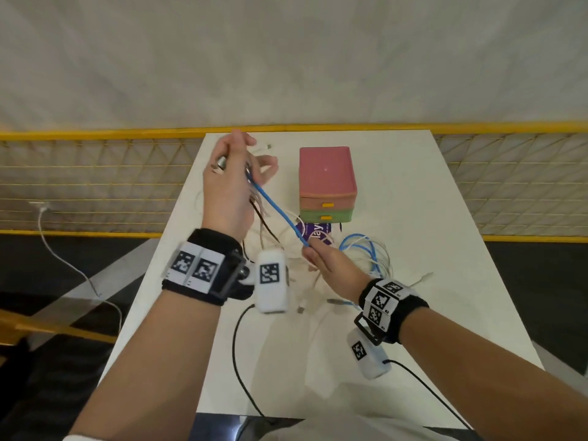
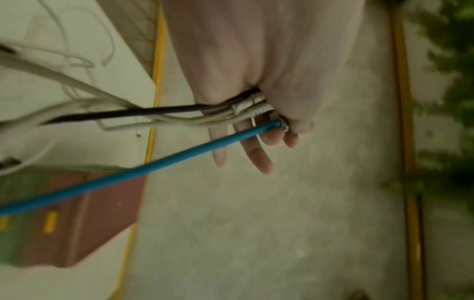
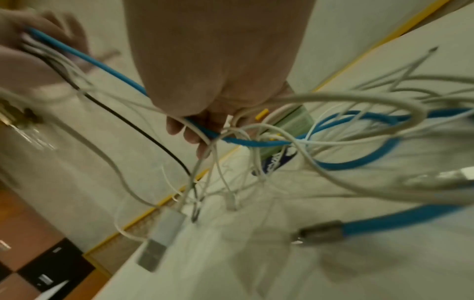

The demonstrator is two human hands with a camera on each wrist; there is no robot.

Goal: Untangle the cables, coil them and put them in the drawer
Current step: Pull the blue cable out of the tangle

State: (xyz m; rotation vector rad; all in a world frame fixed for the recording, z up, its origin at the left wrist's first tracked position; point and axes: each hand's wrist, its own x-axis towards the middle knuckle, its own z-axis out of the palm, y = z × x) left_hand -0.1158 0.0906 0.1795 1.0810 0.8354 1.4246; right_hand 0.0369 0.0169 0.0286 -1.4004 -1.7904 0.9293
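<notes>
Risk: pulling the blue cable [image 1: 276, 214] taut could cinch the tangle [image 1: 359, 253], since white cables loop over it.
Left hand [image 1: 229, 183]: raised at 11 o'clock, thumb and palm clamping several cable ends, fingers loose.
Right hand [image 1: 331, 264]: pinches the blue cable beside the tangle.
Drawers [image 1: 327, 183]: 1 o'clock, closed.

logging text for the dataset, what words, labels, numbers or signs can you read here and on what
"lay": partial white letters on the purple card under the cables in front of the drawer box; the rest is covered.
Small print beside those letters: too small to read.
Wrist-band tags: black-and-white square codes, no words; tiny marks at their edges are unreadable.
Wrist views: too blurred to read.
</notes>
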